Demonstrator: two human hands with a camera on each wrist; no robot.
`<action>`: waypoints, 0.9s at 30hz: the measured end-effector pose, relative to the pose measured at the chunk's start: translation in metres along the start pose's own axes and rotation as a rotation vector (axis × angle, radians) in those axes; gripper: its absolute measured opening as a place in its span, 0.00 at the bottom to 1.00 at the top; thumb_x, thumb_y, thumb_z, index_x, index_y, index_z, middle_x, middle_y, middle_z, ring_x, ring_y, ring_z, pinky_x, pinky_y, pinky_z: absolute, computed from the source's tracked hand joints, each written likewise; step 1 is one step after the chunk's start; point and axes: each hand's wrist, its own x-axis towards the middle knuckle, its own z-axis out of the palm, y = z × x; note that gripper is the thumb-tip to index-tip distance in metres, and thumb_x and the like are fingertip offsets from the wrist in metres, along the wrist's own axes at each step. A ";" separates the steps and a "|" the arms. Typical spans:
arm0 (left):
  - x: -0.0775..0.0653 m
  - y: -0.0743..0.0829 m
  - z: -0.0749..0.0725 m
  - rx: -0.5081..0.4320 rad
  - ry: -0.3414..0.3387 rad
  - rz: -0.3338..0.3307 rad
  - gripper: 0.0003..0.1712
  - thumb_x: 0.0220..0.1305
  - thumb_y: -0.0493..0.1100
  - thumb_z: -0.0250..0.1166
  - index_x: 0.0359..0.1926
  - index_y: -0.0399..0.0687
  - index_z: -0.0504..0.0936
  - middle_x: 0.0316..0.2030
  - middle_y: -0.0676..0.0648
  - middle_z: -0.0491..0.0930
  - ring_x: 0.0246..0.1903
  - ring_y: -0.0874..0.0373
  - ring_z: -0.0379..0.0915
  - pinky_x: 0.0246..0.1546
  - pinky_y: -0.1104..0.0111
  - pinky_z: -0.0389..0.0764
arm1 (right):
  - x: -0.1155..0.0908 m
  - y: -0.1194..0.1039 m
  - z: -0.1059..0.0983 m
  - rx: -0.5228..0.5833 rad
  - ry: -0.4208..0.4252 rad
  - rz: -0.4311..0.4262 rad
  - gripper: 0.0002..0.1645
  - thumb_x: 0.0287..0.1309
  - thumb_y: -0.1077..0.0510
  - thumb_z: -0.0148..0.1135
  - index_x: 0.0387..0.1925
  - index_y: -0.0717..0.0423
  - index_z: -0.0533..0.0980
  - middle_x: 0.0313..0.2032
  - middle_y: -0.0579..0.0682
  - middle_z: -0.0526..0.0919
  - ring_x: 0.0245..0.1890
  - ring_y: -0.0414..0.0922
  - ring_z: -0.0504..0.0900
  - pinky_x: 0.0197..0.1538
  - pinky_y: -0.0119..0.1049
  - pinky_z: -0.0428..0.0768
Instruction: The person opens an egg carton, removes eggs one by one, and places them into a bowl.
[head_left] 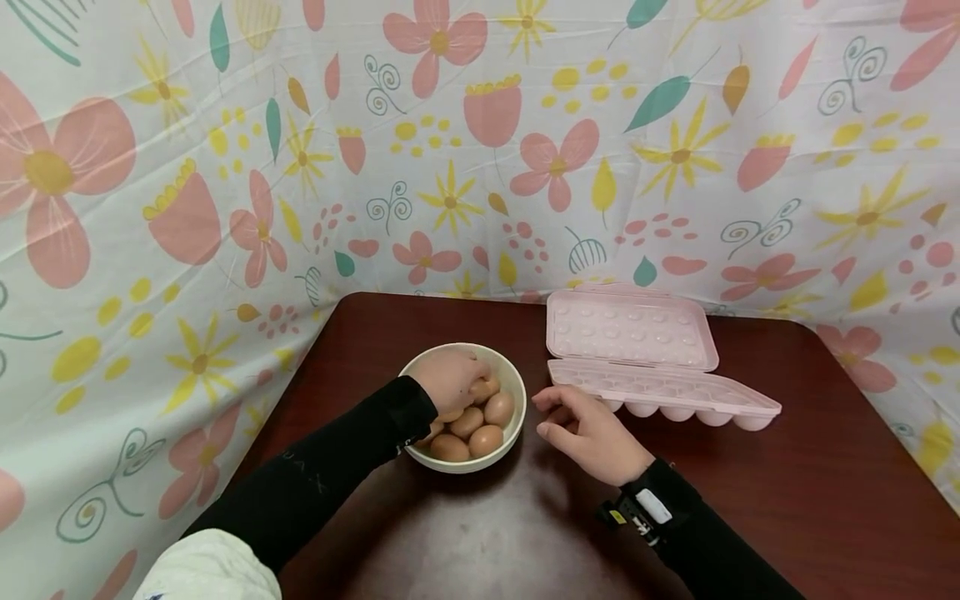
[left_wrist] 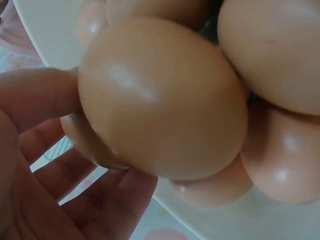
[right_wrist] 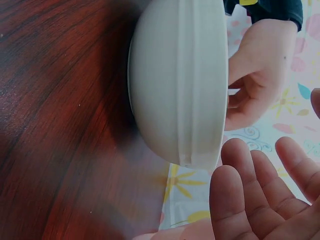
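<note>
A cream bowl on the table holds several brown eggs. My left hand reaches over its far left rim, fingers down among the eggs. Close up in the left wrist view, thumb and fingers pinch one brown egg at its side, with other eggs crowded around it. Just right of the bowl, my right hand hovers with loosely bent fingers and nothing in them. Its fingertips point toward the bowl's outer wall in the right wrist view.
Behind my right hand lies a pink plastic egg carton with its lid folded back and its cupped tray facing up. The dark red-brown table meets a flowered curtain at the back and left.
</note>
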 end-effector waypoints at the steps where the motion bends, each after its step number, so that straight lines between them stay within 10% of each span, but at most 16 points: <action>1: 0.001 0.000 0.000 0.133 0.009 0.067 0.14 0.74 0.46 0.53 0.32 0.48 0.80 0.23 0.49 0.79 0.27 0.59 0.76 0.33 0.70 0.77 | 0.000 0.000 -0.001 0.002 -0.003 0.000 0.19 0.68 0.52 0.64 0.58 0.47 0.75 0.54 0.47 0.81 0.46 0.40 0.83 0.49 0.34 0.82; 4: 0.005 0.000 0.000 0.501 0.130 0.220 0.11 0.74 0.45 0.56 0.32 0.54 0.81 0.20 0.56 0.72 0.26 0.62 0.67 0.35 0.72 0.72 | -0.002 0.000 -0.002 0.003 -0.003 -0.004 0.19 0.68 0.52 0.64 0.58 0.46 0.75 0.54 0.47 0.81 0.46 0.41 0.83 0.49 0.34 0.82; 10: 0.002 0.005 -0.003 0.209 0.015 0.105 0.07 0.70 0.41 0.60 0.35 0.47 0.83 0.22 0.52 0.77 0.23 0.60 0.72 0.29 0.69 0.76 | -0.006 0.002 -0.005 -0.010 -0.002 -0.005 0.18 0.68 0.52 0.64 0.57 0.46 0.76 0.54 0.46 0.82 0.45 0.40 0.83 0.49 0.34 0.82; 17: 0.001 0.034 0.006 0.611 0.116 0.268 0.26 0.67 0.48 0.62 0.67 0.62 0.75 0.61 0.56 0.77 0.53 0.62 0.80 0.44 0.66 0.83 | -0.014 0.006 -0.011 -0.041 0.025 0.004 0.18 0.68 0.53 0.63 0.57 0.43 0.76 0.55 0.44 0.82 0.46 0.37 0.83 0.48 0.32 0.81; 21: -0.001 0.062 0.024 0.661 0.168 0.324 0.28 0.69 0.52 0.63 0.69 0.65 0.73 0.66 0.56 0.74 0.50 0.62 0.82 0.32 0.67 0.82 | -0.024 0.007 -0.021 -0.092 0.095 0.014 0.16 0.69 0.54 0.63 0.56 0.42 0.77 0.53 0.41 0.84 0.47 0.35 0.82 0.48 0.33 0.81; 27: 0.009 0.094 0.048 0.701 0.211 0.374 0.28 0.71 0.53 0.61 0.70 0.59 0.72 0.65 0.52 0.75 0.63 0.55 0.72 0.63 0.66 0.75 | -0.041 0.012 -0.035 -0.071 0.177 0.045 0.13 0.70 0.56 0.60 0.54 0.48 0.78 0.48 0.46 0.86 0.38 0.32 0.83 0.41 0.30 0.82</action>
